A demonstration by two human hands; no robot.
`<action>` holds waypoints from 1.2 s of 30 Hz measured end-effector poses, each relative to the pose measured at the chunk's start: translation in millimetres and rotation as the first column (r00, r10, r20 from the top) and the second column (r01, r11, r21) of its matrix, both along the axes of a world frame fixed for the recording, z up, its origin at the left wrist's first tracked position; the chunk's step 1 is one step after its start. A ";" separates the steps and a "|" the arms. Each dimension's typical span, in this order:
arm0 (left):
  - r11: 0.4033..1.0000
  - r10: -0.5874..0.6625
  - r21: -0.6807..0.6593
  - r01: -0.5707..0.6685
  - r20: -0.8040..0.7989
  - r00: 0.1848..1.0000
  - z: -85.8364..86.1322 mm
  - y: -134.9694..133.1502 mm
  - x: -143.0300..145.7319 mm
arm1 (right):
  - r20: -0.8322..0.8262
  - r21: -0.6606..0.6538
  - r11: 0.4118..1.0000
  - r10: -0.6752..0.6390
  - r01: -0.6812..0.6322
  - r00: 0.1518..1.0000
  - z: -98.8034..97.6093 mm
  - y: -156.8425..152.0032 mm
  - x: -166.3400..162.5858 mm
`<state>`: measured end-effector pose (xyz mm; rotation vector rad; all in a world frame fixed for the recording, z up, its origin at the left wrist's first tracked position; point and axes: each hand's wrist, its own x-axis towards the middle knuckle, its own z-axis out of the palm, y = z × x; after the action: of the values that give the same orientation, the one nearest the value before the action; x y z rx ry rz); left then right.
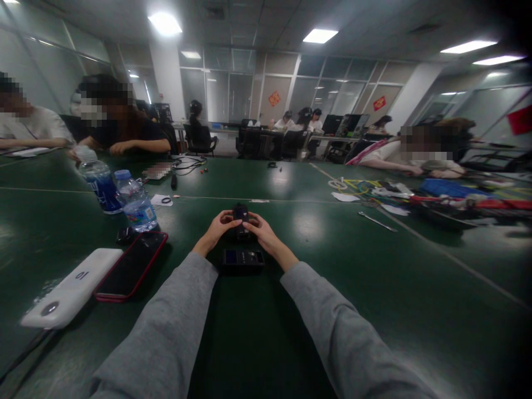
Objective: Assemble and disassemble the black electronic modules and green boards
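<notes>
Both my arms, in grey sleeves, reach forward over a dark green table [316, 310]. My left hand [216, 228] and my right hand [262, 231] close from either side on a small black device [240, 216] held upright between them. Fingers of both hands pinch its upper part. Just in front of my wrists a flat black box [243, 258] with a small panel lies on the table, untouched.
To my left lie a red-cased phone [131, 266], a white power bank [70, 289] and two water bottles [133, 202]. A metal tool [376, 220] and coloured clutter [436, 194] sit to the right. Other people sit at the far edges of the table.
</notes>
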<state>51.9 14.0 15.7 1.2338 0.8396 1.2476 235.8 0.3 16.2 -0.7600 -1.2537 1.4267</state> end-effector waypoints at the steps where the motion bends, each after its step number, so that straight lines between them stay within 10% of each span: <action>1: 1.000 -0.005 -0.003 0.005 0.009 1.000 0.4 -0.4 0.1 | 0.005 0.004 1.000 0.002 -0.002 1.000 -0.2 0.1 0.5; 36: 0.999 -0.028 -0.021 0.026 -0.096 0.995 3.4 -3.9 -1.4 | -0.016 -0.005 1.000 0.015 -0.015 1.000 -10.2 7.8 5.7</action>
<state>50.6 10.1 19.0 1.2941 0.9003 1.1631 241.6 8.1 5.9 -0.7428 -1.2467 1.4458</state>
